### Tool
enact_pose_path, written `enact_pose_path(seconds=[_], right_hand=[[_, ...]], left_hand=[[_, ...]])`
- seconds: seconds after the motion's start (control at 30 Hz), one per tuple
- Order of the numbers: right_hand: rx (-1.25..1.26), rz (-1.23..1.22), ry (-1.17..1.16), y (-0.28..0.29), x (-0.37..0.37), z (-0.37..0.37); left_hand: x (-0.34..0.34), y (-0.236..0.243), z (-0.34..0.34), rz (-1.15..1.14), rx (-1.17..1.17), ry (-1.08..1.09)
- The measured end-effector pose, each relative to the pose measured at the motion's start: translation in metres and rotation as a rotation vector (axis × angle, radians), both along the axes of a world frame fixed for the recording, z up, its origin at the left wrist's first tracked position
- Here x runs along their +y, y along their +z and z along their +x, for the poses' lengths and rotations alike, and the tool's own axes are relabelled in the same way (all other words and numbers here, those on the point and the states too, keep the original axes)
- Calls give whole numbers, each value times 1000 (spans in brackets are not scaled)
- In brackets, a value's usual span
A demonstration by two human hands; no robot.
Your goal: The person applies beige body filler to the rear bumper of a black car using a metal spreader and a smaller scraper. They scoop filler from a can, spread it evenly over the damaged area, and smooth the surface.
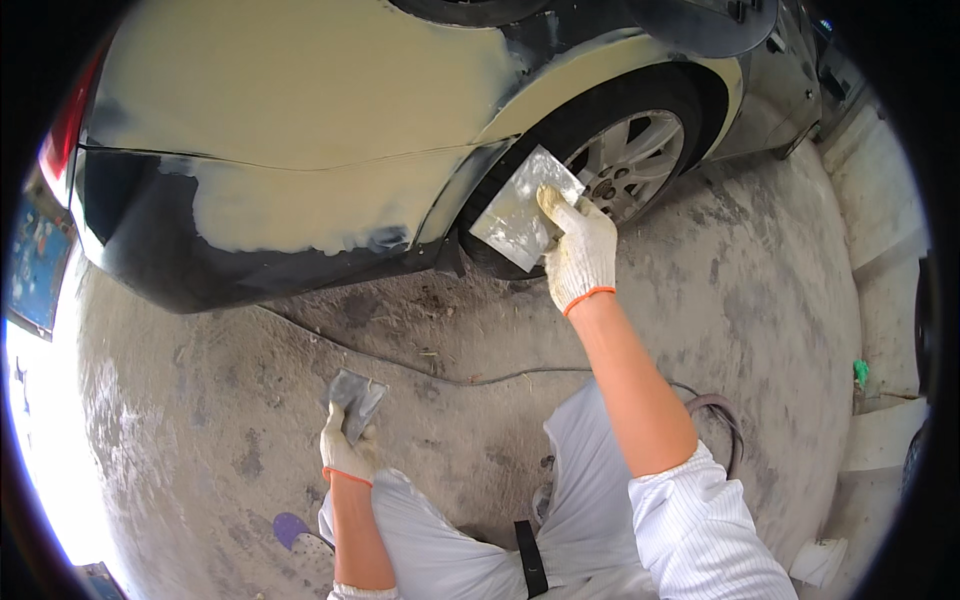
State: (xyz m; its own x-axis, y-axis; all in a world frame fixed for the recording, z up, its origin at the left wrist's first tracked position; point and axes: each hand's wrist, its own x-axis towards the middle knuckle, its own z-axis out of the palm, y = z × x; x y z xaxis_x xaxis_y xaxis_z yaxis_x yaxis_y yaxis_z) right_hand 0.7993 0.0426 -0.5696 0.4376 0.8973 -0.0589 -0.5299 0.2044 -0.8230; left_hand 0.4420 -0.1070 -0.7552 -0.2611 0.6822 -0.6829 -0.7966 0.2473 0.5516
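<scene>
My right hand [580,250], in a white knit glove, grips a flat square metal plate [520,208] smeared with pale filler, held up in front of the car's rear wheel arch. My left hand [345,447], also gloved, holds a small metal spreader blade [357,398] low over the concrete floor, near my left knee. Ahead of me stands a dark car [140,250] whose rear quarter panel [290,100] and bumper are coated with large patches of cream-coloured filler. Both hands are apart from the car body.
The silver alloy wheel [630,160] sits just behind the plate. A thin cable [480,378] and a dark hose [725,415] lie on the stained concrete floor. My white trousers [470,540] fill the lower middle. A low concrete kerb [880,210] runs along the right.
</scene>
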Motion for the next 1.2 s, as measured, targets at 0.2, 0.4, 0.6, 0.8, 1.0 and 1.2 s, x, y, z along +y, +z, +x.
enact_pose_path(seconds=[0.2, 0.4, 0.6, 0.8, 1.0, 1.2], right_hand=[[182, 46, 25, 15, -3, -23], [174, 47, 20, 15, 0, -29], [180, 90, 4, 19, 2, -31], [188, 111, -1, 25, 4, -37], [93, 40, -38, 26, 6, -43], [61, 61, -28, 20, 9, -49]], left_hand=[[-2, -13, -11, 88, -35, -84], [-5, -22, -19, 78, 31, -102], [-5, -20, -18, 79, 41, -96], [-6, -14, -16, 91, 39, -101], [-6, 0, -8, 65, 54, -41], [-7, 4, -9, 83, 51, -44]])
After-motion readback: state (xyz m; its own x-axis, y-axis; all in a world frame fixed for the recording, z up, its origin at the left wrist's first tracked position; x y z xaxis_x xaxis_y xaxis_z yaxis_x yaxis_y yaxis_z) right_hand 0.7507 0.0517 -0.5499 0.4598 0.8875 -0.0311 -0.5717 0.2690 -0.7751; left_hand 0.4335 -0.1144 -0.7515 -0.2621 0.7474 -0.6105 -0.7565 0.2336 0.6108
